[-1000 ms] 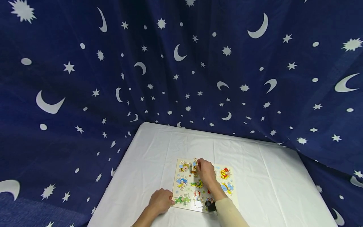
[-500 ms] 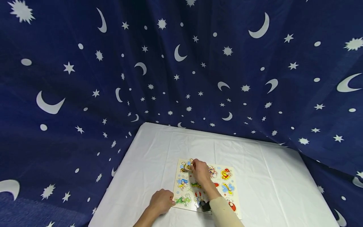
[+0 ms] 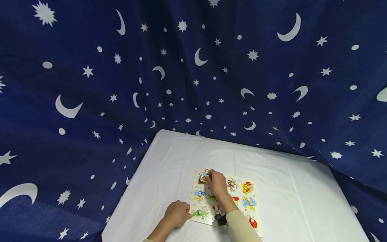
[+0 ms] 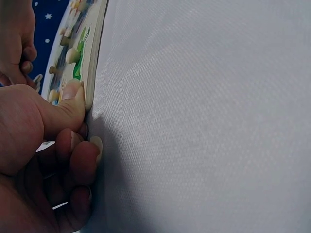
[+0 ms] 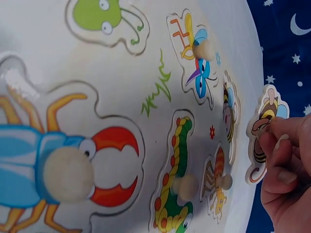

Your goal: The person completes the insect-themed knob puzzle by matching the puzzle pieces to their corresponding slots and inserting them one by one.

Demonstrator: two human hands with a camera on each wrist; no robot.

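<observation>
A wooden bee puzzle piece (image 5: 266,114) is pinched by my right hand (image 3: 218,184), tilted and raised off the peg puzzle board (image 5: 131,92). In the head view it covers the board's far left corner, where a printed bee recess (image 5: 228,116) shows in the right wrist view. The fingers hide the piece's knob. My left hand (image 3: 177,213) grips the board's near left corner, thumb on top beside the green grasshopper piece (image 3: 200,213); fingers (image 4: 83,162) curl at the edge.
Several knobbed insect pieces sit in the board, among them a caterpillar (image 5: 175,170), a stag beetle (image 5: 68,165) and a ladybird (image 3: 251,222). A white cloth (image 3: 281,195) covers the table. A dark blue curtain (image 3: 169,60) with moons and stars hangs behind.
My right hand has carried the bee piece leftward over the board to its far left corner. My left hand keeps its hold. The head view has shifted slightly.
</observation>
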